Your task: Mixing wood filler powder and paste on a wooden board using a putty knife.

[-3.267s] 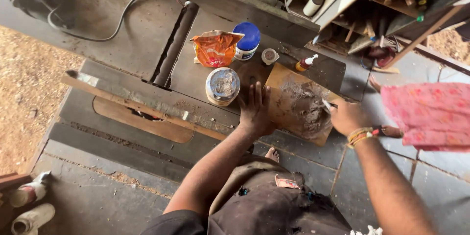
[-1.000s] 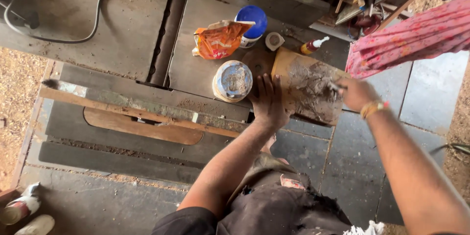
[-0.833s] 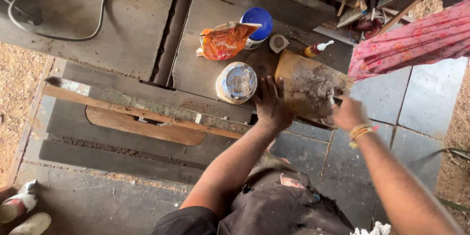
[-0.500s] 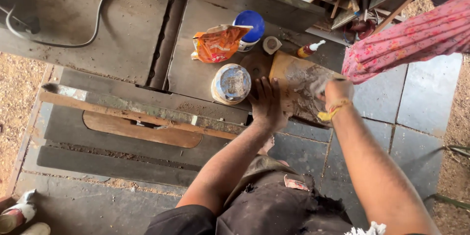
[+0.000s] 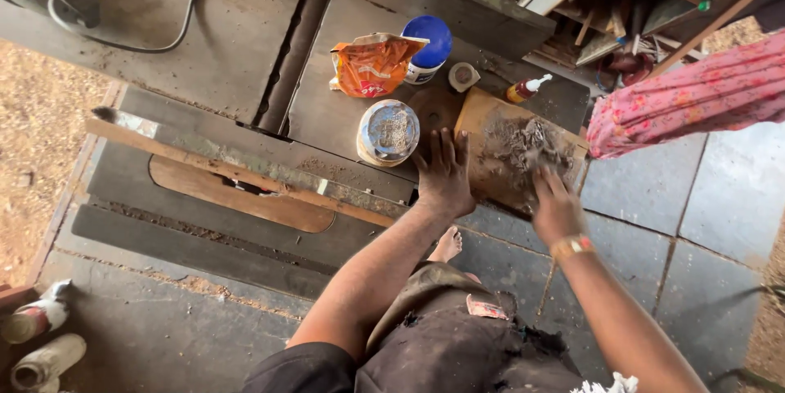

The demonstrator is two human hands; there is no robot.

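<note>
While left hand [image 5: 446, 174] presses flat on board [image 5: 499, 176], fingers spread, right hand [image 5: 556, 206] fingers' grip unclear

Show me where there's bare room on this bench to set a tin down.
Bare top lies left of the slot, up to the cable. A smaller patch sits between the slot and the orange packet. It is crowded around the open tin, blue-lidded tub, tape roll, glue bottle and board under both hands.
</note>
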